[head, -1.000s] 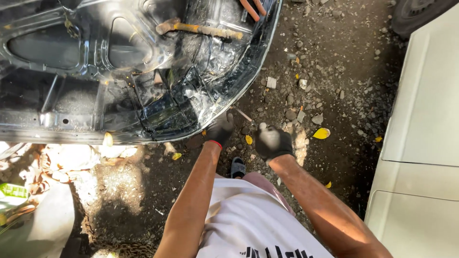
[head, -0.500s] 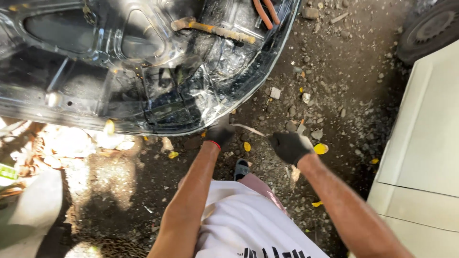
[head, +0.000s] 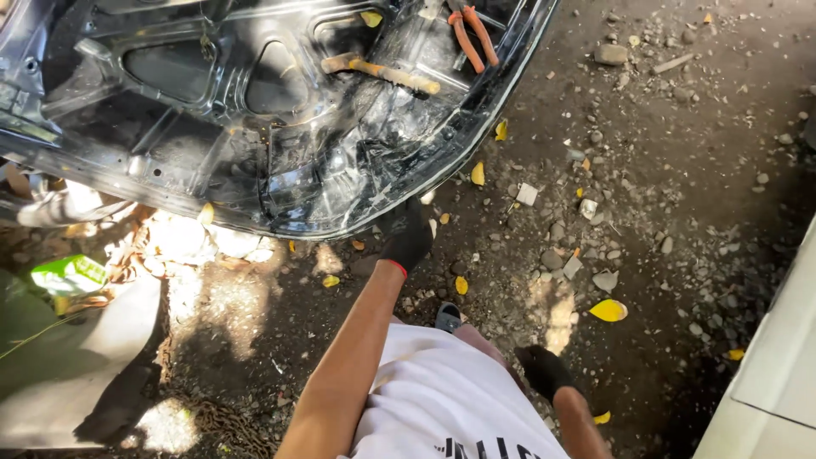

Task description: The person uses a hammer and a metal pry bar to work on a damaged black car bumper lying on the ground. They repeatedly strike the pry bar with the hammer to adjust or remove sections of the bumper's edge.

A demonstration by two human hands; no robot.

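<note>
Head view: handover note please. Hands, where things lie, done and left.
Left hand, black glove, reaches to the lower edge of the dark car body panel lying inside-up on the dirt; whether it grips is unclear.
Right hand, gloved, hangs by the hip, holding nothing visible.
Orange-handled pliers and a rusty tool lie on the panel, untouched.
Done: nothing visibly finished.
Left: panel still flat on the ground.

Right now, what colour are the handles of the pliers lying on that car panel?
Orange-red handles on the pliers, clearest in the head view, top centre.
</note>
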